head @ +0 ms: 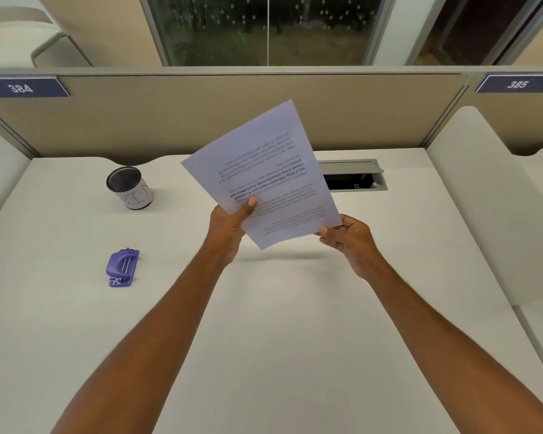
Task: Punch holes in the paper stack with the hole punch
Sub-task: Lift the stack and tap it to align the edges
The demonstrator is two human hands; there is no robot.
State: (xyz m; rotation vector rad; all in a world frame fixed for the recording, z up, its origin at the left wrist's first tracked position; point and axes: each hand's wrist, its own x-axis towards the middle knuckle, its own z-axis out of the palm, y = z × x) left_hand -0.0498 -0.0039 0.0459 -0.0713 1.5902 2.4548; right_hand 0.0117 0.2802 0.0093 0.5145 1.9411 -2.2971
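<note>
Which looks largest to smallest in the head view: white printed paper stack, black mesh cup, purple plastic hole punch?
1. white printed paper stack (nearer the camera)
2. black mesh cup
3. purple plastic hole punch, slightly smaller

White desk against a beige partition with plate 384 and plate 385, dark window beyond.

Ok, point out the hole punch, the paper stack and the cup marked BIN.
hole punch (pixel 123 267): head view, on its purple top lever.
paper stack (pixel 264 177): head view, middle of the printed top sheet.
cup (pixel 138 197): head view, on its white label.
</note>
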